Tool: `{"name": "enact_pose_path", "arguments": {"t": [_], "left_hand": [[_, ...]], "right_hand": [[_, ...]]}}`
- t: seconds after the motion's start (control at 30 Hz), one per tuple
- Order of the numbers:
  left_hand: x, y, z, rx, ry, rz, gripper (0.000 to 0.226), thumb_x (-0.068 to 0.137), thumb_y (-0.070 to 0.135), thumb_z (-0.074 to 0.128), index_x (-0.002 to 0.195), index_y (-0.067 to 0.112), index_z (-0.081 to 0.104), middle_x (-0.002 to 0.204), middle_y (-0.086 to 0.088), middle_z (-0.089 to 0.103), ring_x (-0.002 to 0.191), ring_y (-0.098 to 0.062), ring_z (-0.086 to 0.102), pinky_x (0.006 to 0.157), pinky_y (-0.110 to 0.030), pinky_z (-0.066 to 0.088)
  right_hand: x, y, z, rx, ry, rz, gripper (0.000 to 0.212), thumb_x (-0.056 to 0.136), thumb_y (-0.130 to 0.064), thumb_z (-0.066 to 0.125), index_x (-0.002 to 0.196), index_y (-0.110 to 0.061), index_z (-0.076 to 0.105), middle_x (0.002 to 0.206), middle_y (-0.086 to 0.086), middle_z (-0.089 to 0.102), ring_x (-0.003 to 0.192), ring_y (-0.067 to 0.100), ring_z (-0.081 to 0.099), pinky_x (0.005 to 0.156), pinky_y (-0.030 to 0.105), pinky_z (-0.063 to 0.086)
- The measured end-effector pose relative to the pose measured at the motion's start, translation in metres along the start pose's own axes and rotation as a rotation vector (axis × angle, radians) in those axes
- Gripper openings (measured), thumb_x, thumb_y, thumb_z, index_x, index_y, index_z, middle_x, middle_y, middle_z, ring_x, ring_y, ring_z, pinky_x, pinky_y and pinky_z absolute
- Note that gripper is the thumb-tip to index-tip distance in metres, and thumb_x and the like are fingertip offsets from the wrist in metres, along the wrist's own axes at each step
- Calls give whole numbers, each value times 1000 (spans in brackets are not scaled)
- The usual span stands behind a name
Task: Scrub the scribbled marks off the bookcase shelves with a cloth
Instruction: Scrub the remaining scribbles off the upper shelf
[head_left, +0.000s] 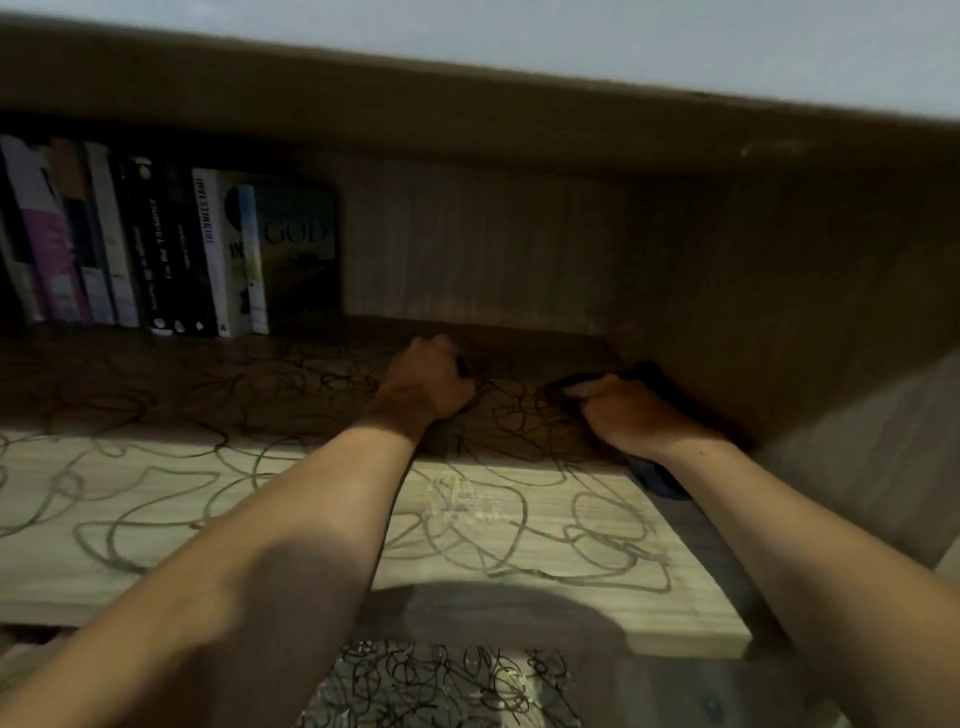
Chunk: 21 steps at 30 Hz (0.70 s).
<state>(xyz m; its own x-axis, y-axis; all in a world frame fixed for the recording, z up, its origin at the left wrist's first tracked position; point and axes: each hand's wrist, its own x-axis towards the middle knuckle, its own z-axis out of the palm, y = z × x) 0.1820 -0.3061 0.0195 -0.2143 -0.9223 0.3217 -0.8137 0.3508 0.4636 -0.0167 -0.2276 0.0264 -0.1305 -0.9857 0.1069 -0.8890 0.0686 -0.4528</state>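
Both hands reach deep into the shaded back of a wooden bookcase shelf (156, 499) covered in looping dark scribbled marks (519, 525). On the right, the right hand (618, 410) lies near the shelf's right back corner with its fingers curled over a dark cloth (657, 480), which shows at the fingertips and again as a bluish fold under the wrist, just beside the right side panel (810, 291). Near the middle of the shelf, the left hand (431, 382) rests knuckles-up on the board with its fingers curled under; whether it holds anything cannot be told in the shadow. A row of upright books (171, 249) stands at the back left, well apart from both hands. Below the front edge, a lower shelf (436, 686) also carries dense scribbles.
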Motion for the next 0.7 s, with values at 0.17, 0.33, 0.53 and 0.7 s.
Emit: {"name": "enact_pose_path", "arguments": {"t": [0.17, 0.33, 0.53, 0.7], "left_hand": [[-5, 1, -1, 26, -14, 28, 30, 81, 20, 62, 109, 12, 68, 118, -19, 62, 111, -36, 57, 95, -37, 48], [-5, 5, -2, 25, -2, 29, 35, 82, 23, 61, 113, 8, 66, 117, -20, 63, 109, -35, 59, 93, -36, 49], [-8, 10, -3, 22, 19, 60, 32, 87, 16, 60, 115, 4, 65, 123, -23, 61, 115, -35, 55, 96, -33, 43], [-8, 6, -4, 0, -15, 99, 27, 85, 18, 60, 110, 11, 70, 117, -18, 65, 111, -33, 58, 95, -34, 47]], "right_hand": [[7, -13, -6, 4, -47, 60, 40, 100, -6, 32, 132, -7, 56, 141, 14, 48, 130, 31, 44, 109, 36, 33], [-7, -16, -2, -12, -31, 32, 44, 99, -9, 31, 135, -16, 53, 146, 10, 43, 131, 29, 43, 98, 23, 41], [-22, -14, -19, -58, -65, 106, 41, 102, -11, 26, 133, -9, 54, 141, 11, 48, 127, 26, 46, 103, 29, 32], [-48, -17, -11, -130, -67, 78, 44, 103, -13, 28, 141, -23, 46, 150, 4, 38, 134, 25, 38, 104, 25, 30]]}}
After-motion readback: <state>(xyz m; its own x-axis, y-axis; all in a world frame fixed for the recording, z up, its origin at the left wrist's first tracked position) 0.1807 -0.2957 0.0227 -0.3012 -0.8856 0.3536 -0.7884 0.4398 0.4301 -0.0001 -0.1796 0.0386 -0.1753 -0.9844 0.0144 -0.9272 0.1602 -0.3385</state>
